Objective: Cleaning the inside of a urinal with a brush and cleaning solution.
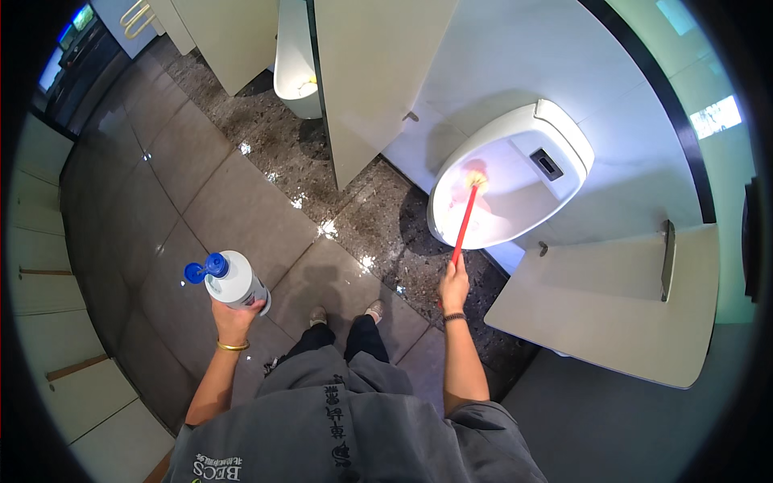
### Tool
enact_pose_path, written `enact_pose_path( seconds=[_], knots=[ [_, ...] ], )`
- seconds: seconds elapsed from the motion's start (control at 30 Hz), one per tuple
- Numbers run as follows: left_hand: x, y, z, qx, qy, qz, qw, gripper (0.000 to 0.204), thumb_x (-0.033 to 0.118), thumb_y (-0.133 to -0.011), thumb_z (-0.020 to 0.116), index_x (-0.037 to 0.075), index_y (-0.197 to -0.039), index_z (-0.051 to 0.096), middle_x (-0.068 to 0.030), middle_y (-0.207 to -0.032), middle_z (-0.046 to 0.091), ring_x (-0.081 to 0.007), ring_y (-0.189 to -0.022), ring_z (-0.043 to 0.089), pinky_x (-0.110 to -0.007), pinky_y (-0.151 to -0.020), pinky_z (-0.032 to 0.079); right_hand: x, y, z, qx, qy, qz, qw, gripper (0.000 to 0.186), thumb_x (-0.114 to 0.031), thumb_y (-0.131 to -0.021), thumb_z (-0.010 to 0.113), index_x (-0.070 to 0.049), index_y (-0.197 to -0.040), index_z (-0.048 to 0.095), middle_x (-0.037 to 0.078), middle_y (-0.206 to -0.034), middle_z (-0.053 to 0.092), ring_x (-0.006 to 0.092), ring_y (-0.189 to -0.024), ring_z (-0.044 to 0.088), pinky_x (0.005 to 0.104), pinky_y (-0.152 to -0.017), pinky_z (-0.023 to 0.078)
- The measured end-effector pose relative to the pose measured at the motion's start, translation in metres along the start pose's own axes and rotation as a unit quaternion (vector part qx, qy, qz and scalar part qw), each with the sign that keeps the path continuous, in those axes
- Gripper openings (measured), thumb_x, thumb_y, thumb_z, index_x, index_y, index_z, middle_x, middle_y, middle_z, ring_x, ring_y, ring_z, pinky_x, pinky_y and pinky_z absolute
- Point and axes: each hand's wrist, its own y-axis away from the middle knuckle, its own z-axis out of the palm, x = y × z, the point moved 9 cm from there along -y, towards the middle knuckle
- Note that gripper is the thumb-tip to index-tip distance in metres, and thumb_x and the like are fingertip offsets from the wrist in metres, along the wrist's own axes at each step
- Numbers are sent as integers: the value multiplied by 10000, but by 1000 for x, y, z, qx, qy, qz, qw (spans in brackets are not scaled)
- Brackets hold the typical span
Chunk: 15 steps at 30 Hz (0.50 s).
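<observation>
My right hand (454,283) grips the lower end of a red-handled brush (465,219). Its yellow and red head (475,176) rests inside the bowl of a white wall urinal (555,137) ahead and to the right. My left hand (234,315) holds a white plastic bottle (238,280) from below, out to the left over the floor. The bottle has a blue flip cap (205,268) that stands open. A gold bangle sits on my left wrist and a dark band on my right.
Pale divider panels (378,72) (612,302) stand on either side of the urinal. A second urinal (296,64) hangs beyond the left panel. Grey tiles (201,185) and a wet dark speckled strip (386,233) cover the floor. My shoes (348,312) are below.
</observation>
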Motion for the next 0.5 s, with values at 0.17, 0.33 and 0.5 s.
enact_pose_path(
  seconds=[0.17,0.33,0.5],
  knots=[
    [4,6,4,-3,1,15,1000,893,156,-461,861,12,-1196,375,-111,-1125,537,-222,-1045,529,-347,-922,406,59,50,21,-171,172,68,968,351,-265,-878,477,-166,-1215,471,240,-864,626,408,-821,606,492,-707,471],
    [23,3,12,-20,-21,27,999,895,158,-475,865,23,-1198,354,-132,-1075,570,-265,-986,575,-351,-865,450,113,-30,-4,-172,386,37,905,381,-179,-903,360,-252,-1274,410,170,-774,651,338,-708,654,454,-610,514],
    [27,11,10,-18,-24,9,1000,906,160,-469,864,19,-1198,344,-140,-1073,580,-270,-982,583,-356,-857,455,103,-13,-37,-150,304,52,939,379,-190,-892,446,-176,-1270,462,202,-817,642,365,-759,630,469,-647,491]
  ],
)
